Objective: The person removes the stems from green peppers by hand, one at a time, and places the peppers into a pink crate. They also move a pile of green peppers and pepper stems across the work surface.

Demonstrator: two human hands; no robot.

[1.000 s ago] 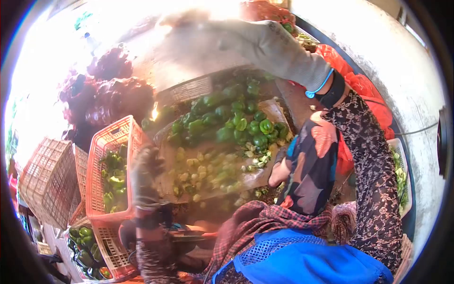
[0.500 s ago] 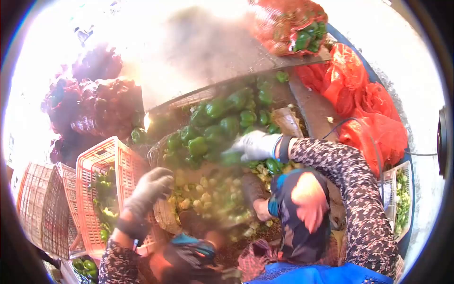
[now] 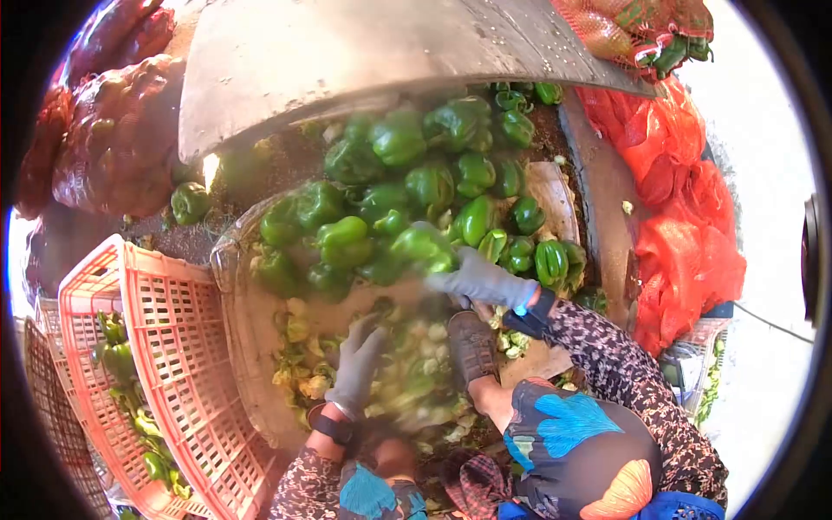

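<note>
Green bell peppers [image 3: 431,188] lie heaped in front of me. My right hand [image 3: 481,279], in a grey glove, is closed on a green bell pepper [image 3: 425,249] at the near edge of the heap; some of its fingers are hidden. My left hand [image 3: 357,368], also gloved, is open and seemingly holds nothing, its fingers reaching forward over the trimmings. Pale green and yellowish pepper trimmings [image 3: 425,368] lie between my feet, partly blurred by a haze on the lens.
A pink plastic crate [image 3: 178,347] with green peppers stands tilted at my left. Ahead lies a large flat board [image 3: 364,52]. Full net sacks [image 3: 121,139] stand at the far left, another [image 3: 641,30] at the far right. Red netting [image 3: 685,234] lies crumpled on the right.
My left hand has moved from beside the crate rightward to the trimmings. My right hand has closed on a pepper. The view has tipped down and become less washed out.
</note>
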